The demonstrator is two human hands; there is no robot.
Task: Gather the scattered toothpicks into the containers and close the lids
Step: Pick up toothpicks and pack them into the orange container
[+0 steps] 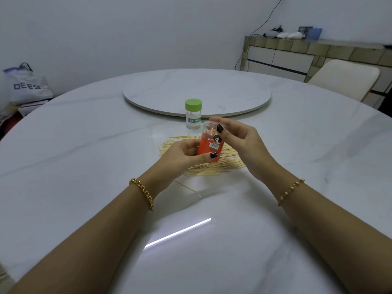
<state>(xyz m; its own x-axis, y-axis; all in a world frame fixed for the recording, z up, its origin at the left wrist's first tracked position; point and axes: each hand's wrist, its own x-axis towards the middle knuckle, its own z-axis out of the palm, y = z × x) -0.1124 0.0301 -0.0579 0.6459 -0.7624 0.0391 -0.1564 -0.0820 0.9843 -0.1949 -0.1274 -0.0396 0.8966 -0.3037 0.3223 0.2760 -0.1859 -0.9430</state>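
red jar (209, 145): bottom buried in left hand (182, 154), top under right hand (239, 141) fingers, can't tell if lid on. label print too tiny to read. toothpicks (214, 167): middle of pile behind hands and jar. bag (25, 85) chopped by left edge. sideboard (297, 58) runs off right edge, stuff (294, 32) on it just blurry blobs.

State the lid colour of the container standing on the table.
The lid is light green, head view.

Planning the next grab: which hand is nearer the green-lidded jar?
Right. The right hand, atop the red container, is just in front of the green-lidded jar; the left hand grips the container lower, farther away.
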